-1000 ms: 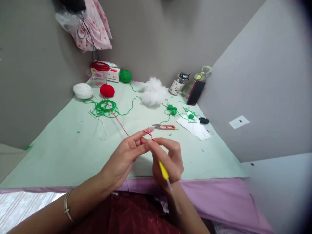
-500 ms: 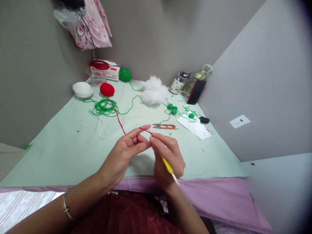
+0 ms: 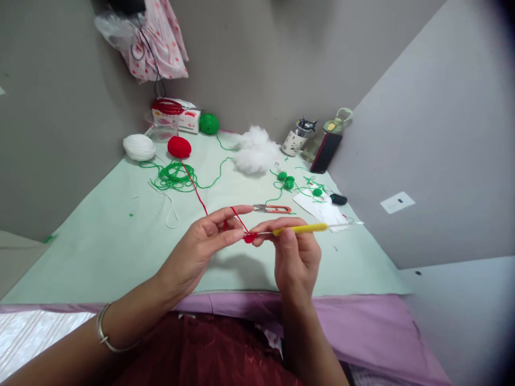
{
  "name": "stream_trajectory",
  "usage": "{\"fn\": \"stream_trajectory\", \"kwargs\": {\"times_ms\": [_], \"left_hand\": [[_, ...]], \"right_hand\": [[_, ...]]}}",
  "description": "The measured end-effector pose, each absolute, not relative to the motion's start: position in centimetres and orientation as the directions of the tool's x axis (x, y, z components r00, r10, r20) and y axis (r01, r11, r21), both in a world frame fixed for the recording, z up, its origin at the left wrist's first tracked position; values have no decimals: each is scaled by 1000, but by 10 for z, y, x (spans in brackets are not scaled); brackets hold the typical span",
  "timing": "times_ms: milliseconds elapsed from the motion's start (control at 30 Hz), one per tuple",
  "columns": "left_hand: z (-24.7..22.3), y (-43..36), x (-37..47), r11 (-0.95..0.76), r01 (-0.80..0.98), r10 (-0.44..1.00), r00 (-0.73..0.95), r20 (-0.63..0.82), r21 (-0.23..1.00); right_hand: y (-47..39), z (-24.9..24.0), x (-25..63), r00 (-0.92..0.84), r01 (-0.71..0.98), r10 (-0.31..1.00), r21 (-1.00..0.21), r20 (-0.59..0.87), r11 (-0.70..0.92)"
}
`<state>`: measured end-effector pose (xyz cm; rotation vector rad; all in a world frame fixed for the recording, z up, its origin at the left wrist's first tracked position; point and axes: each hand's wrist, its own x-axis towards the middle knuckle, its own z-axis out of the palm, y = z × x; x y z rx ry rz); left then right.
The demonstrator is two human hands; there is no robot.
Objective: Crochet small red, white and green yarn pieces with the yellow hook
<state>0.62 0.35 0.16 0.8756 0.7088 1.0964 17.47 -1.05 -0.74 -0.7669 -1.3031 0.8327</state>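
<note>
A small red crochet piece (image 3: 250, 237) is pinched at its left edge by my left hand (image 3: 209, 236). Red yarn (image 3: 196, 188) runs from the red yarn ball (image 3: 179, 147) to that hand, passes over the raised index finger and drops down to the piece. My right hand (image 3: 295, 252) grips a crochet hook (image 3: 301, 229) by its yellow handle, holding it nearly level. The hook's metal shaft points left and its tip is at the red piece; whether it passes through a stitch is too small to tell.
Behind my hands lie orange thread snips (image 3: 277, 209), a tangle of green yarn (image 3: 173, 176), white stuffing (image 3: 255, 150) and small green balls (image 3: 288, 183). A white yarn ball (image 3: 139, 147), a pen cup (image 3: 293, 140) and a phone (image 3: 326, 153) stand farther back by the walls.
My right hand has turned, swinging the hook from steeply slanted to nearly level. The red piece, mostly hidden before, now shows between my hands.
</note>
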Motion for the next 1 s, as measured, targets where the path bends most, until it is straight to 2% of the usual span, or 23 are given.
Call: {"fn": "stream_trajectory", "kwargs": {"times_ms": [67, 167, 267, 333, 367, 400, 500, 533, 600, 833, 900, 1000], "left_hand": [[1, 3, 5, 123, -385, 966, 256, -22, 915], [1, 1, 6, 62, -315, 979, 204, 4, 947], [1, -1, 8, 153, -422, 971, 234, -56, 893], [2, 1, 8, 279, -512, 942, 311, -128, 813], [2, 2, 8, 340, -535, 922, 353, -161, 773], [3, 3, 7, 391, -545, 902, 388, -190, 742], [4, 5, 5, 427, -534, 886, 410, -218, 730], [4, 5, 5, 397, -528, 899, 388, -203, 751], [4, 4, 6, 325, -514, 925, 348, -153, 794], [1, 0, 13, 213, -456, 951, 299, -76, 864], [1, 1, 15, 208, -475, 958, 274, -81, 855], [1, 2, 17, 280, -530, 945, 300, -131, 801]], "right_hand": [[-15, -6, 176, 65, 114, 790, -791, 610, 602], [-18, -9, 177, -76, 363, 632, -568, 772, 738], [-18, -15, 175, -226, 574, 491, -292, 841, 765], [-18, -17, 175, -260, 629, 448, -202, 855, 751], [-17, -17, 175, -236, 612, 462, -238, 855, 754], [-17, -17, 176, -179, 566, 499, -326, 848, 757], [-14, -11, 178, 54, 265, 668, -655, 742, 707], [-13, -9, 178, 94, 153, 713, -718, 695, 680], [-10, -5, 177, 91, 26, 760, -765, 643, 644], [-10, -7, 170, 58, 88, 783, -785, 619, 614], [-14, -12, 169, 21, 238, 734, -716, 679, 656], [-18, -20, 168, -35, 496, 587, -496, 809, 713]]}}
